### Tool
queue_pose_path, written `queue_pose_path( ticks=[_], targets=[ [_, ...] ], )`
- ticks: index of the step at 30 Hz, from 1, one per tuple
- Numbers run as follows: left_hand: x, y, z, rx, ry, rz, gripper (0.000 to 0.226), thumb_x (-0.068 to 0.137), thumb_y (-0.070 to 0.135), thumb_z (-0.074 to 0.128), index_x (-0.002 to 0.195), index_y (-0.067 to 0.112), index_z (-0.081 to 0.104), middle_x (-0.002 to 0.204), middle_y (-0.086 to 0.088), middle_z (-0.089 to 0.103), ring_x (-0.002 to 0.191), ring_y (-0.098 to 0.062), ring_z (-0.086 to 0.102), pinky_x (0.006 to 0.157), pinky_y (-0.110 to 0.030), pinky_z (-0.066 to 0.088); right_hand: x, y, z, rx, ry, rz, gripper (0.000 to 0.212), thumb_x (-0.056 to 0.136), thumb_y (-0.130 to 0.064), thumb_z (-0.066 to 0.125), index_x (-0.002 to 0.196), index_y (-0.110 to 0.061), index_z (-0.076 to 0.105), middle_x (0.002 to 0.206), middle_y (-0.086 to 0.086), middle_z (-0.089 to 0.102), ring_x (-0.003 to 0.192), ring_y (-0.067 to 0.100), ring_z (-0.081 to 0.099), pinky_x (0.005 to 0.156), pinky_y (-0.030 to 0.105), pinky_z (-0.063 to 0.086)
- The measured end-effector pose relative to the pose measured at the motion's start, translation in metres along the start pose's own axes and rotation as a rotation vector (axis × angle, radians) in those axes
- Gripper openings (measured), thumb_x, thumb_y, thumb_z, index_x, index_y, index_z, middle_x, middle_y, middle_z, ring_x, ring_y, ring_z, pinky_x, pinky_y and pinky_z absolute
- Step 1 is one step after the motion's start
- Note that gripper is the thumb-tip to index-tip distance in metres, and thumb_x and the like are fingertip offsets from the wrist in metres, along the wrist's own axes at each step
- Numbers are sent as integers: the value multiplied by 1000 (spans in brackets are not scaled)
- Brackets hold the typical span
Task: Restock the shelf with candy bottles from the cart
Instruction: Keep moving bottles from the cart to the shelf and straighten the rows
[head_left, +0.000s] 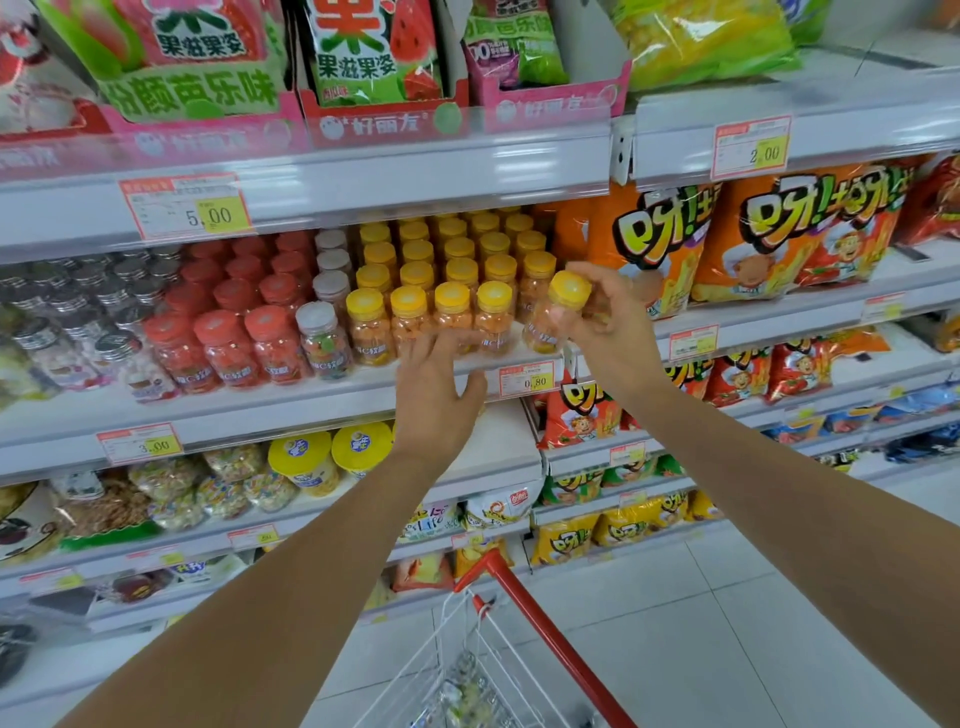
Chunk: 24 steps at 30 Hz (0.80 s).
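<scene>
Candy bottle (556, 312), tilted, gripped by the right hand (613, 322) at 3 o'clock of the yellow-capped row (410, 312); left hand (436, 395), fingers spread, touches that row.

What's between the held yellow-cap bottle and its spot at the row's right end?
Nothing visible. The right hand holds the bottle tilted at that end spot; the left hand touches front-row bottles further left, clear of it.

Clear glossy plastic candy bottles (452, 322) with smooth yellow lids (408, 300) stand on a smooth pale shelf (208, 410), shiny crinkled film snack bags (779, 234) to its right, and below it a cart (540, 631) of thin white metal wire and glossy red tubing.
</scene>
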<state>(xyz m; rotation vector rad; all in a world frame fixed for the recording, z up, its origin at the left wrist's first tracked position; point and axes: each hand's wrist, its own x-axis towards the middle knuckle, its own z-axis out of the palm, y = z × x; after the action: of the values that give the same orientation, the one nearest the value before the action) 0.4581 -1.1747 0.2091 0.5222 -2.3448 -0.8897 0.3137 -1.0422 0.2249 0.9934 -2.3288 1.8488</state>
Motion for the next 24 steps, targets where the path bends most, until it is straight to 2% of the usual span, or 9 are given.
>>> queue_pose_path(
  ticks=[2, 3, 6, 9, 11, 14, 16, 20, 24],
  targets=[
    [5, 1, 3, 155, 33, 74, 40, 85, 12, 60, 125, 17, 56, 129, -4, 49, 122, -25, 37, 103, -41, 33, 4, 0, 5, -83, 35, -49, 45, 89, -8, 65, 131, -19, 53, 123, 3, 47, 103, 2, 52, 92, 11, 45],
    [7, 1, 4, 220, 29, 84, 46, 85, 14, 61, 130, 18, 53, 137, -5, 44, 129, -27, 33, 107, -44, 30, 7, 1, 8, -120, 42, -69, 47, 89, -6, 64, 133, -16, 52, 122, 1, 45, 102, 3, 50, 91, 10, 43],
    [12, 4, 6, 357, 3, 94, 59, 86, 18, 61, 142, 24, 43, 156, -4, 25, 144, -29, 14, 113, -47, 18, 15, 6, 20, -154, 41, -93, 50, 89, -3, 63, 136, -14, 51, 120, 3, 45, 103, 9, 49, 93, 22, 47],
    [16, 3, 11, 438, -50, 118, 68, 87, 20, 62, 149, 26, 33, 160, -3, 13, 147, -28, 5, 116, -51, 12, 21, 13, 28, -189, 36, -111, 50, 90, -1, 62, 137, -13, 50, 123, 5, 49, 102, 9, 50, 93, 22, 47],
    [17, -1, 15, 461, -74, 112, 73, 86, 22, 64, 150, 27, 30, 161, -4, 9, 148, -29, 3, 116, -53, 13, 24, 18, 32, -204, 27, -109, 50, 91, -2, 61, 138, -14, 50, 126, 7, 51, 109, 13, 52, 96, 24, 46],
    [17, -4, 20, 475, -85, 87, 75, 85, 25, 66, 150, 26, 29, 160, -9, 8, 145, -33, 8, 115, -53, 20, 26, 32, 37, -226, 15, -99, 50, 90, -2, 61, 137, -18, 51, 129, 7, 54, 117, 22, 53, 98, 41, 48],
    [16, -6, 22, 476, -74, 85, 75, 84, 24, 66, 150, 24, 29, 155, -13, 14, 139, -34, 15, 112, -50, 25, 25, 40, 38, -218, 0, -87, 51, 90, -2, 60, 136, -21, 50, 131, 3, 55, 120, 22, 53, 98, 45, 48],
    [16, -8, 25, 464, -49, 93, 75, 83, 21, 66, 150, 21, 31, 143, -18, 26, 124, -32, 25, 106, -44, 30, 22, 42, 40, -144, 36, -77, 46, 89, 0, 60, 128, -20, 46, 127, 4, 52, 115, 17, 55, 96, 41, 50],
    [16, -11, 28, 457, -90, 82, 78, 86, 21, 63, 152, 22, 24, 132, -18, 33, 118, -32, 34, 103, -40, 33, 16, 39, 41, -239, 57, -131, 27, 86, 2, 63, 108, -11, 54, 112, 8, 50, 98, 18, 56, 89, 37, 51]
  ],
)
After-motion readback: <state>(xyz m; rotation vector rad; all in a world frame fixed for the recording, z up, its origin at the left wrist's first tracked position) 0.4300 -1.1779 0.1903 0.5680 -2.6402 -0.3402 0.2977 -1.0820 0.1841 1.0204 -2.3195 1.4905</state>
